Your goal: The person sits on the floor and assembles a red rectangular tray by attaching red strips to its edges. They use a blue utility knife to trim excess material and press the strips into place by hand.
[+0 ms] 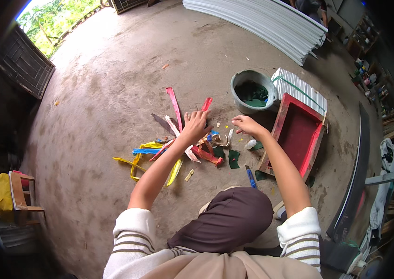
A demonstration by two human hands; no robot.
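We see the left hand (196,123) over the tangle of coloured strips (177,173) on the floor (99,135), its fingers bent and slightly parted; we cannot tell whether they pinch a strip. The right hand (248,125) hangs just beside the tangle, fingers curled inward with their tips close together; we cannot tell whether anything small sits between them. To sort through the strips well, we would judge it best to take one loose end at a time, steady the rest with the other hand, and draw gently so that nothing knots or tears. We would also keep our wrists clear of the blue cutter (251,177) lying near our knee. Counting, we find one cutter, one small white bottle (251,144), one grey bucket (253,109) with green pieces inside, one red-lined wooden tray (277,124) and at least three green scraps (234,159); the strips overlap too much for a sure count.
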